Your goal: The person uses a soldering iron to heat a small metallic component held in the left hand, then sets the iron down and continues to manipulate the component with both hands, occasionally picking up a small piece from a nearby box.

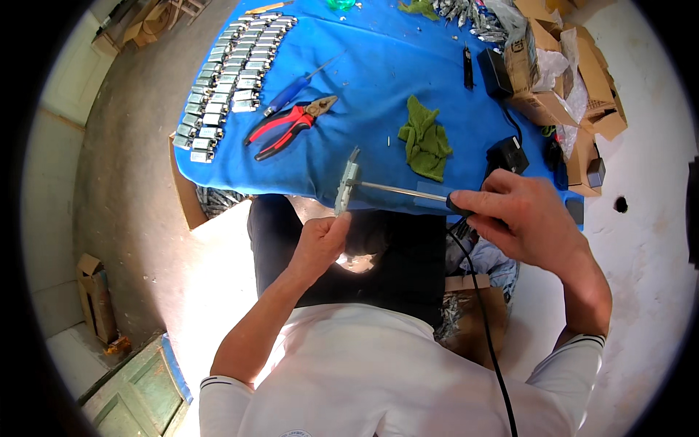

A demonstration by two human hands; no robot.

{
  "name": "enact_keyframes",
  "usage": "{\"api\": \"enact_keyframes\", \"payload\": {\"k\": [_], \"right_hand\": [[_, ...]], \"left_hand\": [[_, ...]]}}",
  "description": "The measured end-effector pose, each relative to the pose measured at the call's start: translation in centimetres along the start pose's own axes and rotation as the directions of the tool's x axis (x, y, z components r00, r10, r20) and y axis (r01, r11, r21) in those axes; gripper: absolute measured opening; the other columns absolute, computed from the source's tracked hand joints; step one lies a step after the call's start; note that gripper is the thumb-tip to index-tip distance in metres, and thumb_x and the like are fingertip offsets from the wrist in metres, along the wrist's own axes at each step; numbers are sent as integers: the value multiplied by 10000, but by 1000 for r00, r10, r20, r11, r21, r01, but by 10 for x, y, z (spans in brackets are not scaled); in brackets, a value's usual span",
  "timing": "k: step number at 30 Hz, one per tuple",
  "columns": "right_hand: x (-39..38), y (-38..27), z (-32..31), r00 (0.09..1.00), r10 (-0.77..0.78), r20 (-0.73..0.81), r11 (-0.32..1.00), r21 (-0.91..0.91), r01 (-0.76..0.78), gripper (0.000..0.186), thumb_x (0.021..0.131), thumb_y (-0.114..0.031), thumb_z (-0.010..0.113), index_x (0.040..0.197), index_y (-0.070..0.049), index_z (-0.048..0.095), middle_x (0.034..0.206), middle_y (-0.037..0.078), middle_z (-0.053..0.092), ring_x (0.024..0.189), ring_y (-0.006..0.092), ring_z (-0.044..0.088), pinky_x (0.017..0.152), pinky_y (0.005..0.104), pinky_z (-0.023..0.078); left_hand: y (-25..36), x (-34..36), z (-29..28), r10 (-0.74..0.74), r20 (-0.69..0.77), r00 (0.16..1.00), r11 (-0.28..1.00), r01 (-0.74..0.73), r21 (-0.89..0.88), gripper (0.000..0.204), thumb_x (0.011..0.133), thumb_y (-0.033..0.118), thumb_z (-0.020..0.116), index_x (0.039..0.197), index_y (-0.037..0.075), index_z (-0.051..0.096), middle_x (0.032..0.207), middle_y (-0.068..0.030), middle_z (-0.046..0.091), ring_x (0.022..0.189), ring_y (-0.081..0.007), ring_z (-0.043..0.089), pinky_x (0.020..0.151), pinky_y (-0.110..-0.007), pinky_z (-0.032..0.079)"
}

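Note:
My left hand (321,245), closed, pinches the lower end of a narrow silver-grey metal piece (346,187) just off the table's front edge. In my right hand (516,213) is a screwdriver (405,191) with a long thin shaft and dark handle. Its shaft points left, and the tip meets the side of the metal piece. Whether the tip sits in a screw is too small to tell. Beyond my left hand lie red-and-black pliers (292,127) and a blue-handled screwdriver (290,95). A crumpled green cloth (424,138) rests beyond the shaft.
Rows of similar metal pieces (226,87) cover the left side of the blue-covered table (364,73). More parts (477,18) are heaped far right, near open cardboard boxes (539,73) and black adapters (507,155). A black cable (483,313) hangs down beside my right arm.

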State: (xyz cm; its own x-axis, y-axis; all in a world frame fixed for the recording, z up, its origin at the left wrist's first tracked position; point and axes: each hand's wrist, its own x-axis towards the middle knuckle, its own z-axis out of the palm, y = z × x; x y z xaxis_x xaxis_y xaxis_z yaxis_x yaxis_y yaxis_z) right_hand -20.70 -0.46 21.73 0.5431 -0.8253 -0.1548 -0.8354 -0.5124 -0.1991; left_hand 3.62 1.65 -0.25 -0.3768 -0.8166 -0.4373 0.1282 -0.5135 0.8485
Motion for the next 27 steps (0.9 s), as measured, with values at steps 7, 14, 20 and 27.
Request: {"api": "enact_keyframes", "payload": {"k": [7, 14, 20, 27], "right_hand": [[23, -4, -24, 996, -29, 83, 999, -13, 30, 280, 727, -70, 711, 996, -143, 690, 699, 87, 569, 640, 270, 577, 557, 363, 442], [54, -17, -42, 976, -64, 207, 989, -116, 89, 158, 754, -105, 666, 912, -107, 667, 674, 99, 568, 691, 301, 589, 622, 416, 451], [76, -24, -40, 966, -153, 209, 980, -97, 176, 205, 733, -73, 686, 935, -109, 686, 656, 86, 557, 652, 278, 562, 576, 387, 420], [66, -26, -61, 981, -1, 195, 992, -120, 25, 174, 727, -109, 682, 899, -86, 699, 658, 91, 569, 663, 289, 576, 583, 403, 438]], "left_hand": [[1, 0, -2, -20, 19, 1000, 1000, 20, 5, 455, 965, 359, 503, 589, 115, 420, 505, 48, 360, 426, -39, 301, 395, -214, 213], [4, 0, -5, -40, 46, 998, 999, 38, 35, 480, 959, 351, 487, 565, 83, 429, 519, 33, 379, 464, -60, 354, 434, -245, 269], [7, 3, -6, -33, 65, 997, 984, 21, 178, 492, 949, 357, 486, 556, 65, 444, 524, 24, 395, 480, -62, 367, 445, -254, 296], [9, 10, -12, -6, 52, 999, 984, -4, 180, 490, 933, 345, 510, 559, 38, 433, 510, 27, 368, 478, -67, 324, 440, -272, 267]]}}
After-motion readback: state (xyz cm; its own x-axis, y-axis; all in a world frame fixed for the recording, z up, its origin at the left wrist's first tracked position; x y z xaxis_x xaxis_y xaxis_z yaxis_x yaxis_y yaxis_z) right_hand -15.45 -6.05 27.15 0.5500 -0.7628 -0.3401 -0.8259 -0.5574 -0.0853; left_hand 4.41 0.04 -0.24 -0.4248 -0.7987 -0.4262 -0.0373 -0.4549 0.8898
